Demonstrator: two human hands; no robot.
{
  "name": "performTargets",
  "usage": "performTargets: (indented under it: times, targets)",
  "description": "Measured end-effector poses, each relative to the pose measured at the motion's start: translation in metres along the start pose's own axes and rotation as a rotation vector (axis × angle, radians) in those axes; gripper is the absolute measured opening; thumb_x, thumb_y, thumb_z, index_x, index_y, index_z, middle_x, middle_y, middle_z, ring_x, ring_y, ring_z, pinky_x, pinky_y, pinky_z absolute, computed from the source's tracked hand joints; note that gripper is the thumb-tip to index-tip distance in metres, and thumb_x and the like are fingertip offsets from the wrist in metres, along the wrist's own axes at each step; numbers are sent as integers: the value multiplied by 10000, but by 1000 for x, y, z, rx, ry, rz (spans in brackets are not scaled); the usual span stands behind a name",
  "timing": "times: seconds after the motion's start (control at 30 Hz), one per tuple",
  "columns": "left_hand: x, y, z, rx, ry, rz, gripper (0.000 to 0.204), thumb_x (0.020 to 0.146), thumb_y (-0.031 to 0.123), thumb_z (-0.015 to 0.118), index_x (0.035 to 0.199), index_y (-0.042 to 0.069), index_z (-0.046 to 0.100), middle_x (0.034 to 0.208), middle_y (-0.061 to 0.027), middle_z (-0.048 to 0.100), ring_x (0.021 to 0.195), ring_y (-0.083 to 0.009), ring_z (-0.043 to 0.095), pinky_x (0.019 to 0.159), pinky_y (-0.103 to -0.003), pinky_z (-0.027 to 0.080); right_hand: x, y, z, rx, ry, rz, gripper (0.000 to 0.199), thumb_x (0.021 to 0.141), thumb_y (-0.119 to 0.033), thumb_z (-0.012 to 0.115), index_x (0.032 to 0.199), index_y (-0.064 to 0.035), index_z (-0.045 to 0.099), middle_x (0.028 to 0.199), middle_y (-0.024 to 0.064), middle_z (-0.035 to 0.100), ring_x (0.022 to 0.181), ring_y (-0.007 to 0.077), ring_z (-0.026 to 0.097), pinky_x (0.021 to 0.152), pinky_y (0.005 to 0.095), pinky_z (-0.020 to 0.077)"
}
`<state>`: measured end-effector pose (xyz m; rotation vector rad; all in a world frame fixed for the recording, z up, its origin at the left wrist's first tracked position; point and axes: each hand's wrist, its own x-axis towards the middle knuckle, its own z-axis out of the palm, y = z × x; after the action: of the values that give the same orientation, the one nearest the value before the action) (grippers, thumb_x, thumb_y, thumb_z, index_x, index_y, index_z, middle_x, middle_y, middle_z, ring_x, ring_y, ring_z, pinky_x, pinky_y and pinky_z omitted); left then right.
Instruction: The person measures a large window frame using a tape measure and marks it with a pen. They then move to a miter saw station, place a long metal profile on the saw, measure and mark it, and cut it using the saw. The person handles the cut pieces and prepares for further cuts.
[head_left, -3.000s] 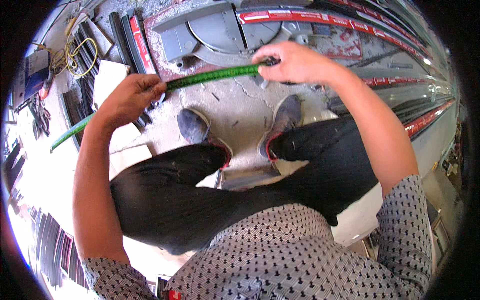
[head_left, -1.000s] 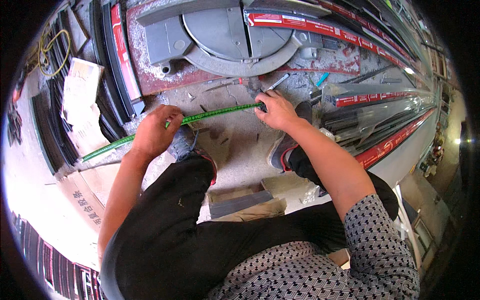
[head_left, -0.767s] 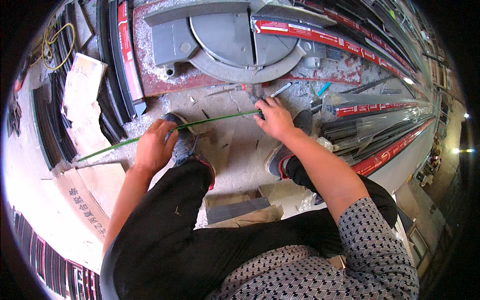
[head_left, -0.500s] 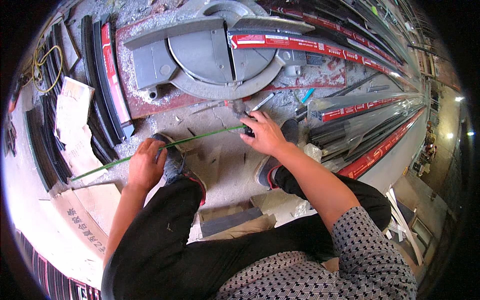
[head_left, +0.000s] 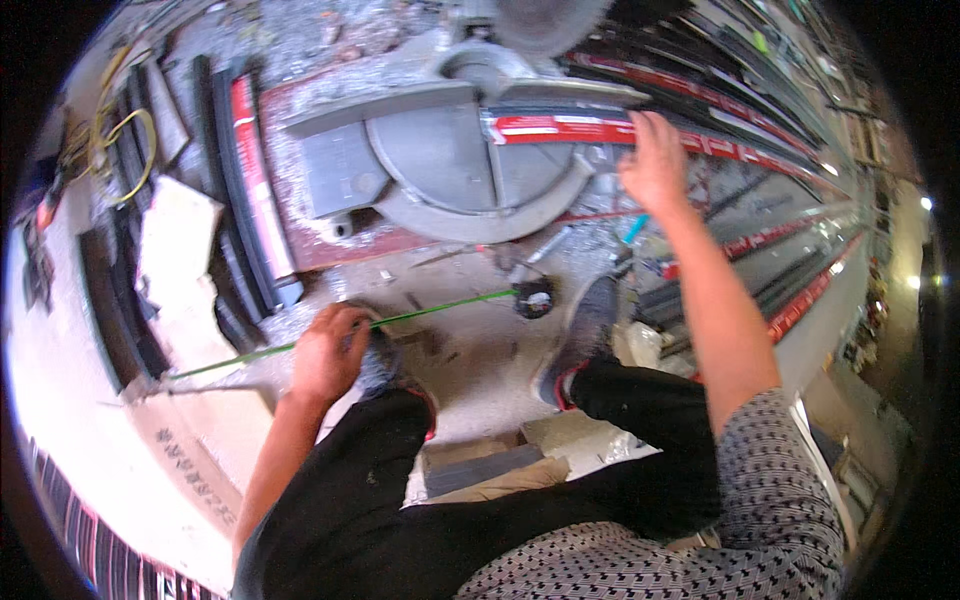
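A green tape measure blade (head_left: 440, 307) stretches across the floor in front of me, running out of its dark case (head_left: 533, 297) on the right. My left hand (head_left: 330, 355) is closed on the blade, beside my left shoe. The blade's far left end reaches a cardboard piece. My right hand (head_left: 657, 165) has its fingers wrapped over a long dark profile strip with a red label (head_left: 570, 129). That strip lies across the bed of a grey miter saw (head_left: 430, 160), its left end near the slot. Motion blurs the picture somewhat.
More dark profiles (head_left: 240, 180) lie on the left, near a yellow cord (head_left: 130, 150) and cardboard (head_left: 190, 450). Bundles of red-labelled strips (head_left: 770, 260) stretch away at right. A teal pen-like item (head_left: 634, 230) and metal shavings lie around the saw.
My right hand has let go of the tape case and moved up to the red-labelled strip on the saw. The case now rests on the floor. My left hand still holds the blade.
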<state>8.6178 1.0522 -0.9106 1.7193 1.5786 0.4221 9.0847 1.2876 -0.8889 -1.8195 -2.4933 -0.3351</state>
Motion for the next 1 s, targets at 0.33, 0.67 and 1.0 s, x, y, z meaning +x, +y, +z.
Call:
performTargets:
  times: [0.33,0.67,1.0]
  targets:
    - [-1,-5,-6,-31,-66,-41,141,944,155,651,1020,42,690,995,-162,676,933,-390,667,820,-471,548,33,20,0,-28,-410,-97,634,752,35,675,1346,-48,471,1293,223,590,1234,416,561,1064,493,454]
    - [-3,-3,-1,-77,-37,-82,110,933,100,670,1002,16,691,946,-168,689,829,-343,695,744,-425,555,18,26,-18,-89,-454,-215,592,670,-69,817,1194,-63,541,1113,163,599,1129,369,583,985,464,489]
    - [6,6,2,-279,-37,-196,120,959,82,662,1006,-14,717,947,-155,699,795,-246,693,715,-347,549,-23,47,-24,141,-515,-210,556,707,-192,840,1138,-39,523,1138,181,609,1144,380,576,974,505,463]
